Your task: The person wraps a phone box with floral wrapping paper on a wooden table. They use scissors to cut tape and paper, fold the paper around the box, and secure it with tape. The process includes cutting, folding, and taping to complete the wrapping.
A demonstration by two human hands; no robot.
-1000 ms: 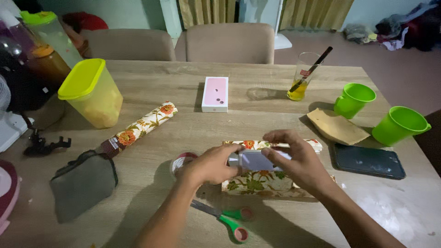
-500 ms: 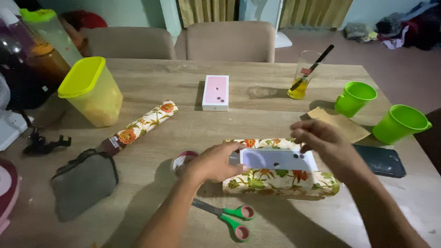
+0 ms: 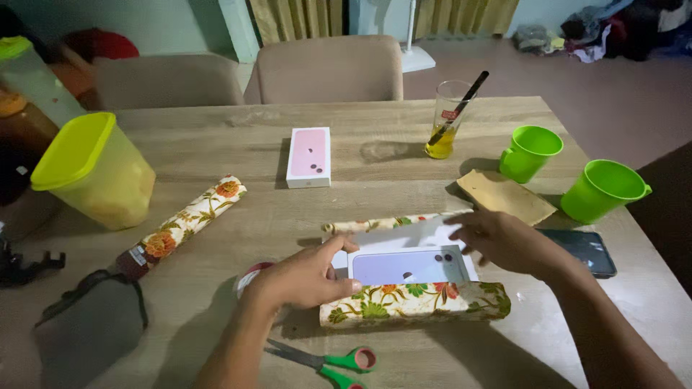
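Note:
A lilac phone box (image 3: 408,266) lies flat on a sheet of floral wrapping paper (image 3: 414,301) whose white inner side shows behind it. My left hand (image 3: 306,274) presses on the box's left end with the thumb on its near edge. My right hand (image 3: 504,243) hovers over the box's right end and the paper, fingers spread, holding nothing. The near edge of the paper is folded up against the box's front. A tape roll (image 3: 249,276) sits partly hidden under my left wrist.
Green-handled scissors (image 3: 333,360) lie near the front edge. A floral paper roll (image 3: 183,222), pink phone box (image 3: 310,156), yellow lidded container (image 3: 92,171), glass with straw (image 3: 445,130), two green cups (image 3: 530,153), a brown envelope (image 3: 506,196), a dark phone (image 3: 582,249) and a grey pouch (image 3: 88,328) surround the work.
The wrapping that was around the box has opened out; the box now lies flat on the white inside. My right hand let go and moved right, fingers spreading.

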